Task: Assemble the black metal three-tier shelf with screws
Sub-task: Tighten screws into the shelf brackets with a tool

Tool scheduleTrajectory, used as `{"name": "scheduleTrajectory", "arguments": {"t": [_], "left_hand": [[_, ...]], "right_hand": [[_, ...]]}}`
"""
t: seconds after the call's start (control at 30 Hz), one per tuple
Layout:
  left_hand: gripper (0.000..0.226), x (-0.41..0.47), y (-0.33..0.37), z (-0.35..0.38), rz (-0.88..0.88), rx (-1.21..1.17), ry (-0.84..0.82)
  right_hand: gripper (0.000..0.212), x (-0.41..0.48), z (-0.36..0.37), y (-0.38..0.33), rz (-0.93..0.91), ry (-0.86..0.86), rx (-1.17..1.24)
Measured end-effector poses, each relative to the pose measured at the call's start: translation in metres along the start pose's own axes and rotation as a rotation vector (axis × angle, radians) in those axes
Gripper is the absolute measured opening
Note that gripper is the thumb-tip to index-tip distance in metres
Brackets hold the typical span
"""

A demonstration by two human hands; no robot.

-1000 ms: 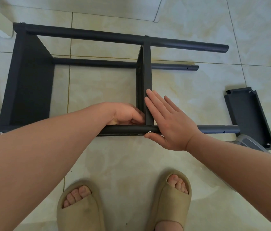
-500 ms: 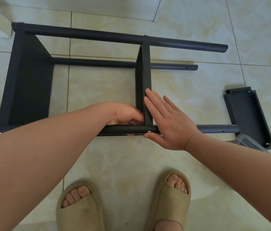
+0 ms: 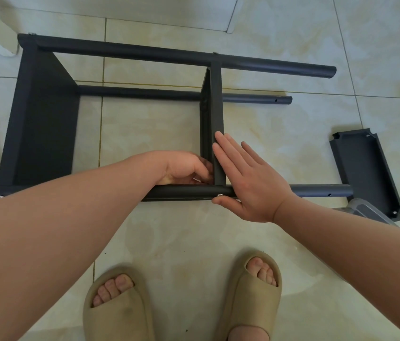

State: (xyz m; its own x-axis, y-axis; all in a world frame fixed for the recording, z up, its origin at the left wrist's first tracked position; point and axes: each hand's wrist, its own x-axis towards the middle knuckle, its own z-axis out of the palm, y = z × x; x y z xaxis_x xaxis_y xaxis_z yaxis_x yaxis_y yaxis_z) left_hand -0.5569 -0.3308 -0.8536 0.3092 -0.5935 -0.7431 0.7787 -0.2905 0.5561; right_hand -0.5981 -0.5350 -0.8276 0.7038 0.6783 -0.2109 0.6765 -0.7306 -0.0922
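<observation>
Black metal shelf (image 3: 46,124) is laid on its side on the floor (image 3: 169,237), so that the joints can be reached from above. The middle tier (image 3: 216,107) is steadied against the near tube (image 3: 181,191) by the right hand (image 3: 248,180): fingers straight and together, flat on the tier, thumb beside the screw (image 3: 220,195). The left hand (image 3: 181,168) is tucked into the inner corner, fingers curled (on a nut, perhaps; it cannot be told). A third tier (image 3: 366,168) lies loose near the tube's free end. Pale glossy tiles are seen throughout, with tan slippers (image 3: 117,313) below.
</observation>
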Motion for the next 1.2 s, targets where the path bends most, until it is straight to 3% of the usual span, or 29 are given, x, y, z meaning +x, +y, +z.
{"name": "scheduleTrajectory", "arguments": {"t": [0.17,0.4,0.73,0.87,1.2], "left_hand": [[0.015,-0.0053,0.0037,0.004,-0.06,0.164,0.038],[0.018,-0.0026,-0.0013,0.0006,0.037,0.108,0.047],[0.022,-0.0005,-0.0009,0.0,0.035,-0.018,0.022],[0.019,-0.0042,0.0018,0.0028,-0.04,0.031,0.005],[0.019,-0.0036,-0.0015,0.0008,0.046,0.057,0.027]], "right_hand": [[0.095,-0.0001,-0.0003,0.0,-0.002,0.006,0.006],[0.095,0.0002,-0.0001,0.0001,0.0,-0.001,-0.006],[0.095,0.0,0.0002,0.0002,-0.003,0.011,0.001],[0.095,0.0002,0.0003,0.0003,-0.001,0.005,0.002],[0.095,-0.0001,0.0,-0.0001,-0.001,0.016,0.002]]}}
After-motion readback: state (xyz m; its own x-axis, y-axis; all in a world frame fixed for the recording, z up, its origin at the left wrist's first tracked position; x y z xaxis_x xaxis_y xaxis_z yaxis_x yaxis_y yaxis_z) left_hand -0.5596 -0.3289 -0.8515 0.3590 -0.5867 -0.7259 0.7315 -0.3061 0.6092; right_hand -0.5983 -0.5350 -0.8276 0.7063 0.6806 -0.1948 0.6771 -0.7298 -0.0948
